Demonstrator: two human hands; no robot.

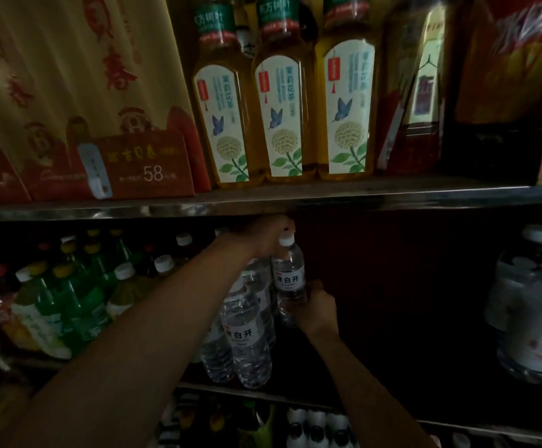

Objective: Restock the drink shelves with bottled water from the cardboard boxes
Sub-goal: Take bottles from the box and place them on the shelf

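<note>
Water bottle (pixel 289 279) is gripped low by right hand (pixel 316 310), cap steadied under left hand (pixel 268 236) fingers, kept upright for sliding behind the shelved bottles (pixel 247 337).

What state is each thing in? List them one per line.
Water bottle: capped, upright, held by both hands.
Left hand: gripping the bottle's top.
Right hand: gripping the bottle's lower part.
Front water bottles: capped, standing on the shelf.
Tea bottles: upright, full.
</note>
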